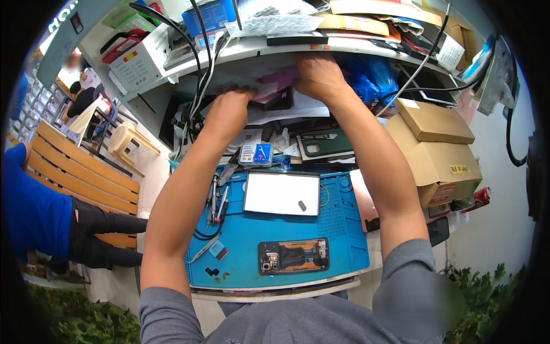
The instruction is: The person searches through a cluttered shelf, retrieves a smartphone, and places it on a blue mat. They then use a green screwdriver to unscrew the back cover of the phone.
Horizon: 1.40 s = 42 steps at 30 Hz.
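Bright, even light, probably from overhead! The tray (275, 192) gleams white, shade pools under the shelf (243, 50) around the right hand (319, 75), the bench (86, 166) bows, black swallows the corners, and a round smudge blurs lower right.

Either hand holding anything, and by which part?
Can't tell: the left hand and right hand are by the pink wrapping, but no grip shows clearly.

- i see a grey shirt (286, 321) on the wearer
- its left sleeve (169, 312) and right sleeve (407, 258) are short, ending above the elbows
- i make out bare forearms (186, 195)
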Tool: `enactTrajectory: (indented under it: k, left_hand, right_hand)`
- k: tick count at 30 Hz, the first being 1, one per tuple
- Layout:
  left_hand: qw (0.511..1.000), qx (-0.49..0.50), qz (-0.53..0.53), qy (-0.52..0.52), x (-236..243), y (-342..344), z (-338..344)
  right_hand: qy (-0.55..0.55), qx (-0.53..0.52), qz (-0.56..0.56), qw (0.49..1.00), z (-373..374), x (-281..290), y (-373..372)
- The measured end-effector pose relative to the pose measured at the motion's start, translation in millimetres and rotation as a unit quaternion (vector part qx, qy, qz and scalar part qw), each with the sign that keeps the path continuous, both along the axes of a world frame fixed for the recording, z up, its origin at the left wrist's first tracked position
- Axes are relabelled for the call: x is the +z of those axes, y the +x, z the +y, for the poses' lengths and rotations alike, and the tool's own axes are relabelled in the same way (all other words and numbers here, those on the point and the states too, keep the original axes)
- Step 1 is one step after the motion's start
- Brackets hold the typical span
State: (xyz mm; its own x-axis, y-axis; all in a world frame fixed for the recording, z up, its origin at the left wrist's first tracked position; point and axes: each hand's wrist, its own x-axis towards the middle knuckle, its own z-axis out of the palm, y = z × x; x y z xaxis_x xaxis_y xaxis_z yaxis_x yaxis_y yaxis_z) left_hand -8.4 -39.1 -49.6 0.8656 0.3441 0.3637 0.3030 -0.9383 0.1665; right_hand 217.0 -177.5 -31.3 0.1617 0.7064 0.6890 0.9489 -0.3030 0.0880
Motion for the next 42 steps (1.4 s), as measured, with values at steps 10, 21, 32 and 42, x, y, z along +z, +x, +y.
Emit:
enactTrajectory:
  k: [10, 21, 32, 42]
  left_hand:
    - [0.989, -0.144, -0.030, 0.003, -3.1, -20.4, 7.5]
    - [0.992, -0.044, 0.015, -0.119, -2.4, -16.7, -9.8]
    - [0.987, 0.076, -0.026, -0.138, 0.1, 21.5, 18.9]
    - [0.977, 0.069, -0.193, -0.064, 4.7, 29.5, 38.2]
  right_hand:
    - [-0.113, 0.008, 0.075, 0.991, 4.5, -8.3, 24.2]
    - [-0.151, 0.015, 0.101, 0.983, 7.1, 16.0, 19.2]
    - [-0.369, -0.065, 0.121, 0.919, 28.3, 31.9, 39.1]
    - [-0.159, 0.012, -0.111, 0.981, 32.5, -25.2, -44.7]
